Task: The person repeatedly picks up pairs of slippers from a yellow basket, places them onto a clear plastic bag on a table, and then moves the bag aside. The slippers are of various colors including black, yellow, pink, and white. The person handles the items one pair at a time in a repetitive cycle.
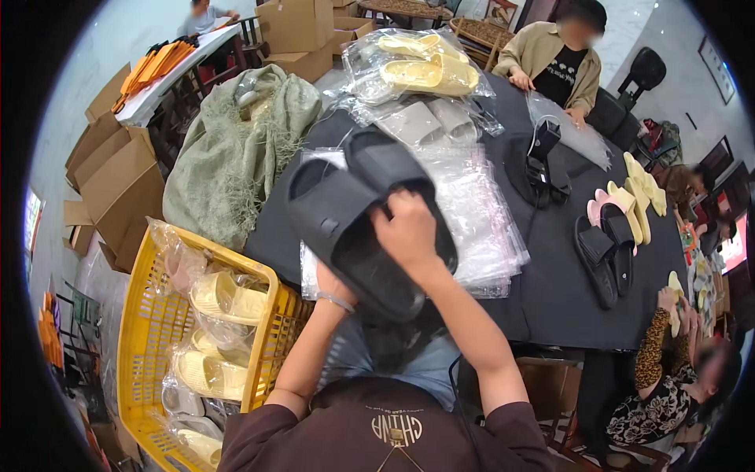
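**Black pair in hand, unbagged; several other pairs already in clear plastic**

Judging by what lies about, the work is partway. Towards 8 o'clock, pale yellow slippers (211, 374) in clear wrapping fill the yellow crate (216, 247), and a wrapped yellow pair (413, 75) lies at 12. The black slippers (334, 208), held at the centre above the worktop (566, 318), are bare. Beneath them, towards 2, spreads a stack of clear bags (476, 212). Loose dark slippers (595, 259) at 3 o'clock appear unwrapped, so seemingly left to do.

The right hand (405, 228) reaches up towards 11, fingers bent, seemingly pinching the slipper's inner edge. The left hand (329, 282) comes in from 7 and goes under the nearer slipper; its fingers are hidden, so their closure cannot be told.
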